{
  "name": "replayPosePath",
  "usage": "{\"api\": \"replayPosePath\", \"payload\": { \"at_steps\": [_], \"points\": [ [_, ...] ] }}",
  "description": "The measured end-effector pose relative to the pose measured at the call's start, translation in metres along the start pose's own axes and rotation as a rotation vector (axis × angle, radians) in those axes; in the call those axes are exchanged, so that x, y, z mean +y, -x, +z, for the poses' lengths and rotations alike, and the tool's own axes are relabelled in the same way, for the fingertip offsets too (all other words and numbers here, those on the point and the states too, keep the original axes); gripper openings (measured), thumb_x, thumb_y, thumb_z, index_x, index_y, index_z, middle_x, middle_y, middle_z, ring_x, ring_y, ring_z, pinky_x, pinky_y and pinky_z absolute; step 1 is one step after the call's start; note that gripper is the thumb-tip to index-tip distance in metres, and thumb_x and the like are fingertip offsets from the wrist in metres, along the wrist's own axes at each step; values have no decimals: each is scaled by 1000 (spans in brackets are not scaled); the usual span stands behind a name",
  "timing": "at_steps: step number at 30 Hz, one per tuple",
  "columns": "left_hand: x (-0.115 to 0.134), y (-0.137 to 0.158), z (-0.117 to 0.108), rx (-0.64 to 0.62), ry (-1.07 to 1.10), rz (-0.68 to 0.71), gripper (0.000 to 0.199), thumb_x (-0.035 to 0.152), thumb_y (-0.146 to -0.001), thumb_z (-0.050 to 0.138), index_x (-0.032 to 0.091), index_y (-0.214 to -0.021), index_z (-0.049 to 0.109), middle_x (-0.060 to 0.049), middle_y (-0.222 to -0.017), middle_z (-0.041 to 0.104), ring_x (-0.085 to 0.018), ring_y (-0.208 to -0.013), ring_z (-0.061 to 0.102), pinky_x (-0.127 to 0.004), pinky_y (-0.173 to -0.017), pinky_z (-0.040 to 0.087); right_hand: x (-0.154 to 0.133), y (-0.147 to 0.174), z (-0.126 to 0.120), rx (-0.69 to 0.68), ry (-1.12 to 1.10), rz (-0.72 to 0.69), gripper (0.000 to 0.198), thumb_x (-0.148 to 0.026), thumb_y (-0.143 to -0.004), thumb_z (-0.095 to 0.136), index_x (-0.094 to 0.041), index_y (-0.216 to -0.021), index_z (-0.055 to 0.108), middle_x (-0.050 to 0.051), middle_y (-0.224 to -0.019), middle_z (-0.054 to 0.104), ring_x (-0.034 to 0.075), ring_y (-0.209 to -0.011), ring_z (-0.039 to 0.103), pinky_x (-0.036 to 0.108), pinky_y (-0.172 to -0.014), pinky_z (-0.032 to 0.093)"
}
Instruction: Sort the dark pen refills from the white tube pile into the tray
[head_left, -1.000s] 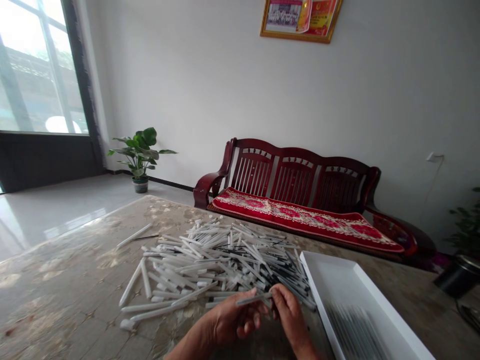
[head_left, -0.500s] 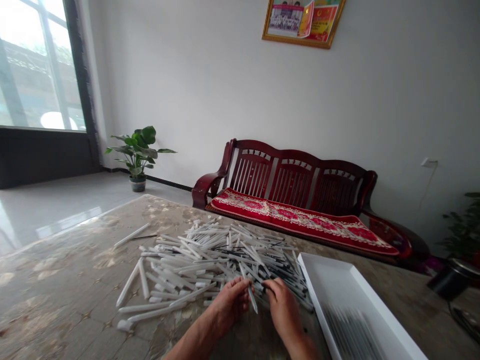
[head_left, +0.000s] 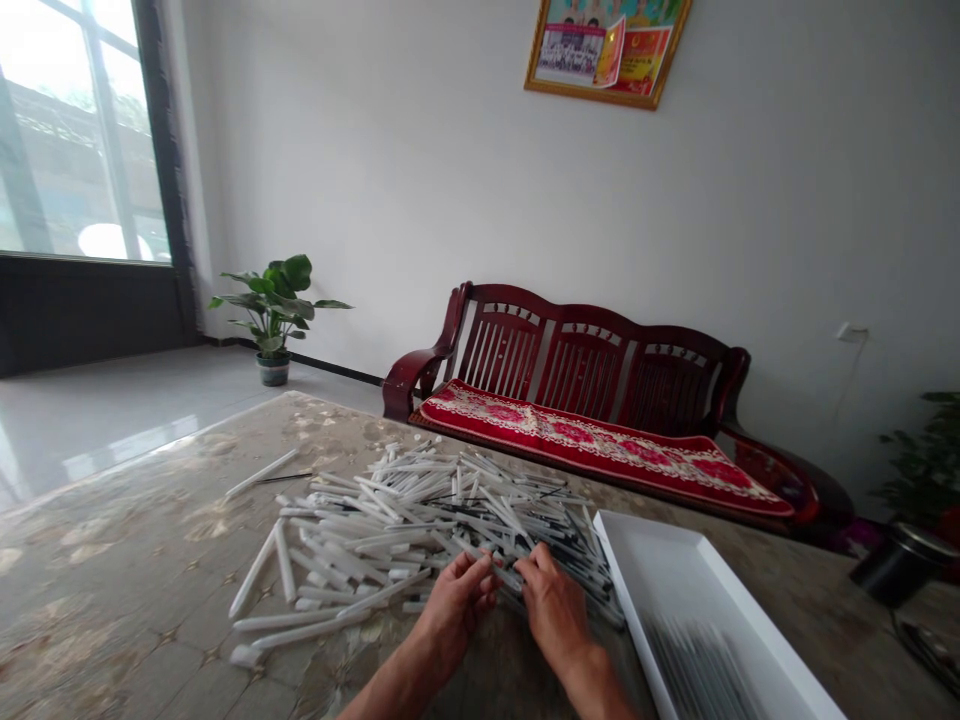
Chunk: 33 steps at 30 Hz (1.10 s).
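Note:
Between my hands, just in front of the pile, is a slim pen (head_left: 508, 577) with a whitish barrel. My left hand (head_left: 461, 592) pinches it between thumb and fingers, with the other fingers curled. My right hand (head_left: 553, 598) is closed at the pen's other end, its fingertips pressed together there; the fingers partly cover that end. Beyond both hands spreads a heap of loose white pen parts (head_left: 405, 490), mostly barrels and caps, with darker grey pens on its right side.
A white shallow tray (head_left: 709, 560) at my right holds a row of grey pens (head_left: 701, 665). The table has a patterned cover (head_left: 135, 560). A lone white barrel (head_left: 261, 473) lies at the left. Behind stand a red wooden bench (head_left: 585, 360), a potted plant (head_left: 274, 300) and a black container (head_left: 900, 565).
My right hand has moved left and up to the pen. The pen has turned from pointing down toward me to slanting right, and its end is now at my right fingers.

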<state>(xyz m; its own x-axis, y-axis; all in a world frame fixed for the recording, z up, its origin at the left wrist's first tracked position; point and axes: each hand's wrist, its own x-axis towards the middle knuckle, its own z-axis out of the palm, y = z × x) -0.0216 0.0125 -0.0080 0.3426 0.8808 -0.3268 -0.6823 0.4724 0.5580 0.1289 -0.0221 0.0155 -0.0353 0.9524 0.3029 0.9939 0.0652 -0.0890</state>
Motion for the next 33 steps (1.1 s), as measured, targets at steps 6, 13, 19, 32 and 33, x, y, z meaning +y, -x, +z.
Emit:
{"api": "replayPosePath", "payload": {
  "at_steps": [6,13,19,32,33],
  "points": [
    [0,4,4,23,-27,75,27,20,-66,87,15,-81,66,-2,-76,73,-9,-59,68,-16,-53,53,6,4,13,52,-92,83,26,-5,-80,58,-25,-93,68,3,-100,66,18,-84,69,23,-63,44],
    [-2,4,1,48,-15,154,34,26,-56,93,15,-77,68,-1,-75,73,-12,-66,70,-19,-61,56,30,14,25,243,-602,234,12,-26,-83,59,-23,-84,71,4,-85,73,21,-80,69,28,-73,50],
    [-5,2,0,52,-31,173,40,30,-50,95,15,-77,69,-1,-74,73,-13,-66,69,-20,-63,55,23,22,14,319,-784,238,26,-43,-83,60,-21,-85,74,7,-85,74,22,-80,68,28,-73,52],
    [-6,6,2,10,-117,182,45,38,-44,94,16,-74,69,-1,-69,74,-16,-66,69,-23,-61,51,11,21,9,323,-697,119,16,-21,-82,56,-22,-86,71,5,-83,69,20,-80,67,26,-74,50],
    [-6,6,3,9,-123,185,45,38,-44,94,16,-73,69,-1,-68,73,-15,-65,68,-23,-60,51,11,21,9,328,-688,106,17,-21,-82,55,-22,-86,71,5,-83,69,20,-81,67,26,-75,50]
  ]
}}
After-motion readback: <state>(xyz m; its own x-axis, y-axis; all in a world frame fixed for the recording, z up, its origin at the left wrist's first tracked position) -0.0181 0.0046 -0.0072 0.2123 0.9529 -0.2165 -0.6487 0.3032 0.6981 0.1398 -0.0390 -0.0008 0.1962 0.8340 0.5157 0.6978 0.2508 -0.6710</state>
